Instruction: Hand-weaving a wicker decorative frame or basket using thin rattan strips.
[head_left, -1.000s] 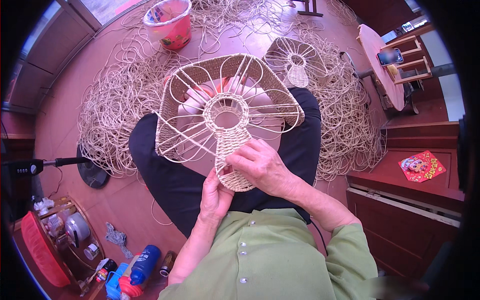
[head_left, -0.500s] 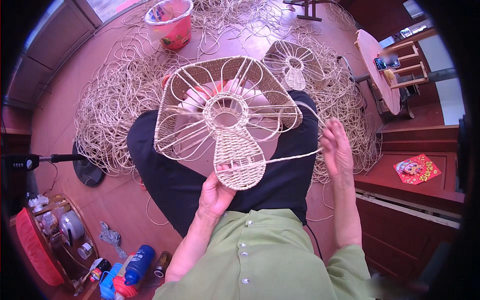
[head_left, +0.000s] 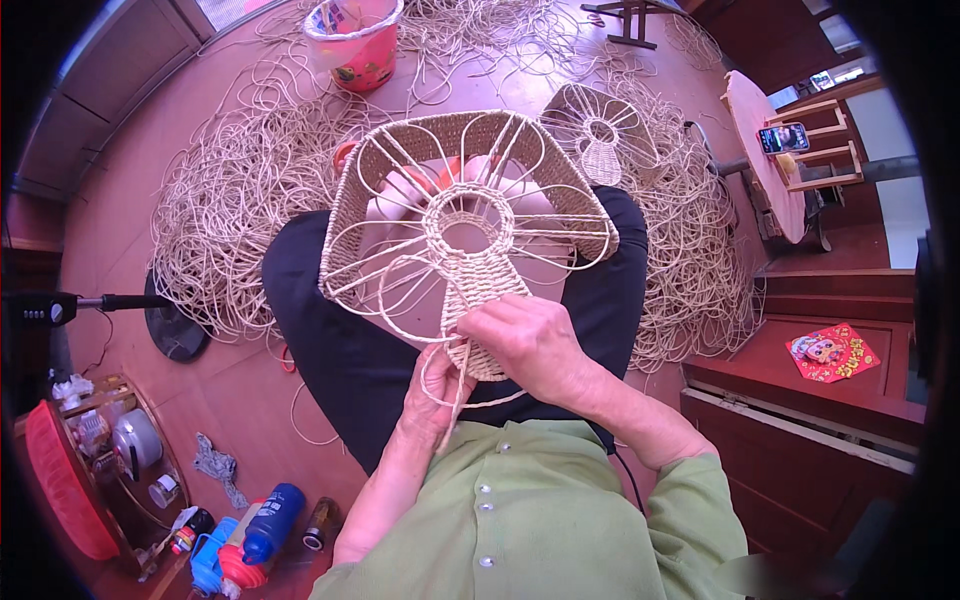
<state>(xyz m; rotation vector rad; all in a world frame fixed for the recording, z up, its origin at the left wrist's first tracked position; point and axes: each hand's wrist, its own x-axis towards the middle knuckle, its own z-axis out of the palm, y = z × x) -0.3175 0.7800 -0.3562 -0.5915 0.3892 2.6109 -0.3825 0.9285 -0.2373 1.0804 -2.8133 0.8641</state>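
Note:
A half-woven straw basket (head_left: pixel 345 225) rests across my lap. Looped spokes run from its rim to a braided ring (head_left: pixel 469 190), and a rounded, tightly woven panel (head_left: pixel 484 286) extends from the ring toward me. My left hand (head_left: pixel 428 392) grips the panel's lower left edge, partly hidden beneath it. Over the panel, my right hand (head_left: pixel 530 345) is closed in a pinch on the straw cord (head_left: pixel 457 412). A loop of this cord bows out to the left, another strand curves below the panel, and its end hangs by my left hand.
Heaps of loose straw cord (head_left: pixel 235 225) lie left, ahead and right. A similar basket (head_left: pixel 625 130) sits beyond my right knee. Ahead stands a red bin (head_left: pixel 365 68). At lower left are a blue bottle (head_left: pixel 273 525) and a cluttered rack; a round stool holding a phone (head_left: pixel 783 138) is right.
My right hand has come from the far right, where it drew the cord taut, onto the panel. The cord now hangs in slack loops. My left hand still holds the panel.

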